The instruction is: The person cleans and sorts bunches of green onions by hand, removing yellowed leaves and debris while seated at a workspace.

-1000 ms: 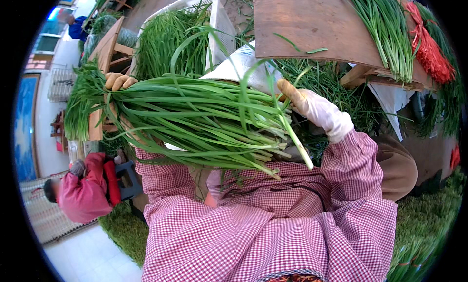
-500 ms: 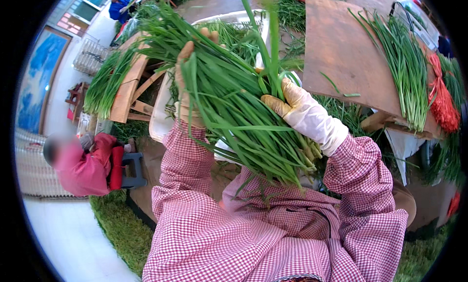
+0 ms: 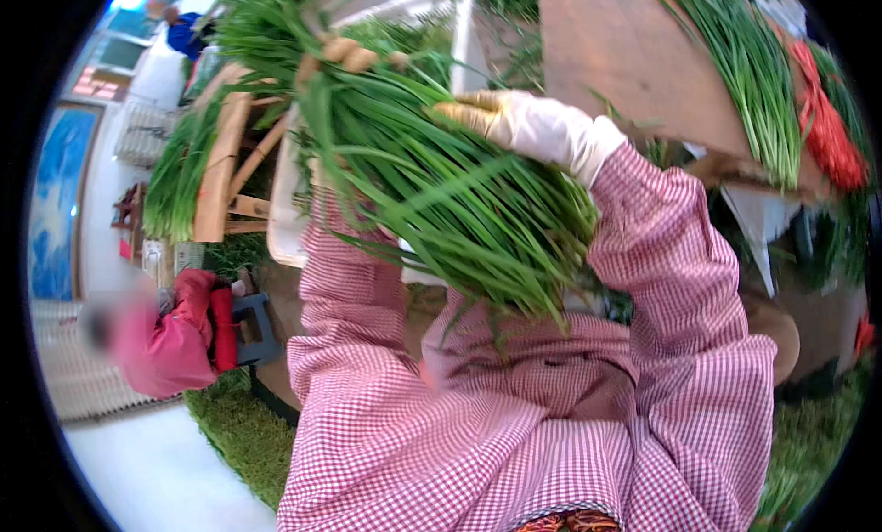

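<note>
A large bunch of garlic chives (image 3: 459, 201) lies slanted across my front, pale stem ends toward the lower right and leaf tips toward the upper left. My left hand (image 3: 347, 56), in a stained glove, is wrapped around the bunch near its leafy end; its fingertips show over the far side and the palm is hidden. From the right, my right hand (image 3: 537, 128), in a whitish glove with yellowed fingertips, reaches over the upper side of the bunch. Its fingers are pressed together against the leaves. Some loose leaves bend out from the bunch.
Behind the bunch stands a white crate (image 3: 467, 45) of chives. A wooden board (image 3: 634, 63) at the right bears another bunch (image 3: 735, 73) and red plastic ties (image 3: 827, 128). More chives (image 3: 184, 164) lie on a wooden stand at the left. A person in pink (image 3: 161, 339) sits there.
My right hand has moved left and up along the bunch, and the leaves that stood upright by it are gone from there. My left hand keeps its hold. The view has shifted.
</note>
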`<action>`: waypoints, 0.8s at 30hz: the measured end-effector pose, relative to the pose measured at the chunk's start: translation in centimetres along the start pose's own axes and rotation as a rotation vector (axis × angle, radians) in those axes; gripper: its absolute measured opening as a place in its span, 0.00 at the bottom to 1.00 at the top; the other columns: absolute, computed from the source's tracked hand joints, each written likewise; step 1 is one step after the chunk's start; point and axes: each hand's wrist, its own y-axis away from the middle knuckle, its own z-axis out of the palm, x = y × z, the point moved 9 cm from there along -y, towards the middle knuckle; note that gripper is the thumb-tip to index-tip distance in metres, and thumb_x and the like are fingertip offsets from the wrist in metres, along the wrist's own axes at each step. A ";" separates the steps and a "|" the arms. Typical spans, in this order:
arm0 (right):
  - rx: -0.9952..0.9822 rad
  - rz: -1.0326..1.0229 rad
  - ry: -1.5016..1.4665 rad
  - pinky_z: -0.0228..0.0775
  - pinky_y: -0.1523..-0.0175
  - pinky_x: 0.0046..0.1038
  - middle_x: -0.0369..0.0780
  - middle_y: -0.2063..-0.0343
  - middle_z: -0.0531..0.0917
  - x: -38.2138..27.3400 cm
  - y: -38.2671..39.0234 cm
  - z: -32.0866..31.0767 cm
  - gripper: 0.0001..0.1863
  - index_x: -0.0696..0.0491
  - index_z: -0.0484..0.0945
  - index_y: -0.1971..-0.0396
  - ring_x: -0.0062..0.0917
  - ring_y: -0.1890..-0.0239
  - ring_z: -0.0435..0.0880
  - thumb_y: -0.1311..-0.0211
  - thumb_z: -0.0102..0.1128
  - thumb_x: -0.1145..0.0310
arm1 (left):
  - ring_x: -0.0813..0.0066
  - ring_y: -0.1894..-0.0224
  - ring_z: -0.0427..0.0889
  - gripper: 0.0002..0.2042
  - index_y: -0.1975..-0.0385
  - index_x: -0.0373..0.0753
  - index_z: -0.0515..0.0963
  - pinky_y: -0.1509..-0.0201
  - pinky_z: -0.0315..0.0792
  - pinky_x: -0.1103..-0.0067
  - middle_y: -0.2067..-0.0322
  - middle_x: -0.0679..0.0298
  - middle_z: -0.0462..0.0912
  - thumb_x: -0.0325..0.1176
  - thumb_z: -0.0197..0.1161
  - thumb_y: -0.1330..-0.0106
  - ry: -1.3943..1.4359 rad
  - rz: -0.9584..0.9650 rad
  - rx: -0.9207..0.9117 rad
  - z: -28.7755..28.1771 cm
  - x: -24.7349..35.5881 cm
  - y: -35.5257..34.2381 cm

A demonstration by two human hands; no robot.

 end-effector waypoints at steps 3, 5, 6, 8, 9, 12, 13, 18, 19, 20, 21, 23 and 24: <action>0.007 0.107 -0.199 0.63 0.49 0.29 0.44 0.55 0.73 6.6 3.3 -1.0 0.36 0.57 0.66 0.49 0.31 0.56 0.73 0.44 0.40 0.40 | 0.82 0.56 0.69 0.08 0.65 0.46 0.67 0.37 0.52 0.69 0.65 0.73 0.72 0.39 0.41 0.34 -0.007 0.196 0.258 -1.2 0.4 2.1; -0.025 0.217 -0.209 0.64 0.51 0.27 0.43 0.59 0.75 8.6 7.1 -0.7 0.38 0.56 0.68 0.51 0.28 0.59 0.74 0.45 0.34 0.36 | 0.81 0.55 0.69 0.06 0.65 0.46 0.66 0.38 0.54 0.73 0.64 0.73 0.72 0.37 0.43 0.36 -0.023 0.198 0.049 -2.4 2.5 4.0; 0.049 0.226 -0.273 0.65 0.54 0.27 0.42 0.62 0.76 9.9 8.8 -0.4 0.40 0.56 0.70 0.53 0.26 0.61 0.74 0.46 0.32 0.34 | 0.80 0.56 0.70 0.04 0.66 0.47 0.67 0.39 0.54 0.72 0.65 0.73 0.71 0.36 0.46 0.36 0.018 0.209 0.129 -4.4 2.9 5.1; 0.037 0.357 -0.415 0.68 0.66 0.20 0.38 0.72 0.77 11.0 11.9 1.5 0.40 0.56 0.72 0.59 0.21 0.70 0.74 0.49 0.34 0.31 | 0.78 0.59 0.72 0.03 0.68 0.48 0.68 0.41 0.55 0.71 0.68 0.73 0.71 0.36 0.49 0.38 -0.036 0.291 0.314 -8.2 4.8 7.5; 0.097 0.572 -0.688 0.60 0.78 0.12 0.35 0.78 0.74 13.9 12.9 3.2 0.36 0.57 0.72 0.62 0.15 0.80 0.70 0.49 0.41 0.34 | 0.78 0.58 0.72 0.03 0.68 0.47 0.69 0.41 0.54 0.71 0.67 0.73 0.71 0.36 0.50 0.38 0.004 0.275 0.306 -8.0 4.1 7.3; 0.070 0.197 -0.912 0.44 0.86 0.13 0.30 0.87 0.65 12.4 13.3 3.9 0.28 0.57 0.70 0.70 0.09 0.89 0.55 0.46 0.48 0.42 | 0.78 0.57 0.72 0.06 0.66 0.43 0.66 0.42 0.56 0.73 0.66 0.69 0.74 0.37 0.44 0.36 -0.095 0.359 0.248 -7.8 4.8 8.6; 0.120 0.282 -0.962 0.42 0.87 0.13 0.27 0.89 0.62 13.2 14.1 3.8 0.21 0.55 0.69 0.74 0.09 0.91 0.53 0.41 0.46 0.49 | 0.78 0.58 0.72 0.06 0.67 0.44 0.66 0.42 0.56 0.73 0.66 0.69 0.74 0.38 0.44 0.36 -0.084 0.327 0.296 -8.2 5.2 9.2; 0.875 0.308 -0.996 0.47 0.87 0.12 0.26 0.89 0.61 20.4 23.4 -2.3 0.12 0.52 0.71 0.67 0.09 0.90 0.55 0.43 0.50 0.59 | 0.78 0.61 0.73 0.06 0.67 0.45 0.67 0.43 0.56 0.75 0.71 0.71 0.74 0.39 0.47 0.37 -0.229 0.330 0.506 -9.2 7.2 12.8; 1.081 0.340 -1.023 0.48 0.87 0.12 0.26 0.88 0.62 24.3 26.6 -3.2 0.12 0.52 0.71 0.65 0.09 0.90 0.55 0.44 0.52 0.60 | 0.78 0.61 0.73 0.06 0.67 0.45 0.67 0.43 0.56 0.75 0.71 0.71 0.74 0.39 0.47 0.37 -0.235 0.347 0.499 -8.9 7.0 13.2; 1.147 0.408 -1.076 0.50 0.86 0.12 0.27 0.86 0.65 29.7 28.9 -3.0 0.13 0.51 0.71 0.64 0.09 0.89 0.59 0.45 0.53 0.59 | 0.78 0.61 0.73 0.06 0.67 0.45 0.68 0.43 0.56 0.75 0.71 0.71 0.74 0.39 0.47 0.37 -0.233 0.361 0.478 -8.5 6.8 13.1; 1.221 0.481 -1.126 0.52 0.85 0.11 0.27 0.83 0.69 29.9 29.0 -2.9 0.14 0.51 0.72 0.64 0.08 0.87 0.62 0.47 0.55 0.58 | 0.78 0.61 0.72 0.06 0.68 0.45 0.68 0.43 0.56 0.75 0.71 0.71 0.74 0.38 0.47 0.37 -0.201 0.372 0.442 -8.4 5.9 13.2; 0.889 0.575 -0.800 0.67 0.61 0.22 0.39 0.61 0.77 23.0 24.4 -1.9 0.24 0.52 0.70 0.56 0.21 0.58 0.74 0.48 0.54 0.51 | 0.78 0.62 0.72 0.06 0.68 0.45 0.68 0.42 0.56 0.75 0.71 0.71 0.73 0.38 0.47 0.37 -0.139 0.386 0.366 -8.3 4.6 12.8; 0.674 0.445 -0.760 0.65 0.52 0.27 0.41 0.55 0.74 20.9 20.7 -0.9 0.28 0.54 0.69 0.52 0.27 0.52 0.71 0.47 0.52 0.48 | 0.78 0.62 0.72 0.06 0.68 0.45 0.68 0.42 0.55 0.75 0.71 0.71 0.73 0.38 0.47 0.37 -0.125 0.399 0.332 -7.8 4.7 12.7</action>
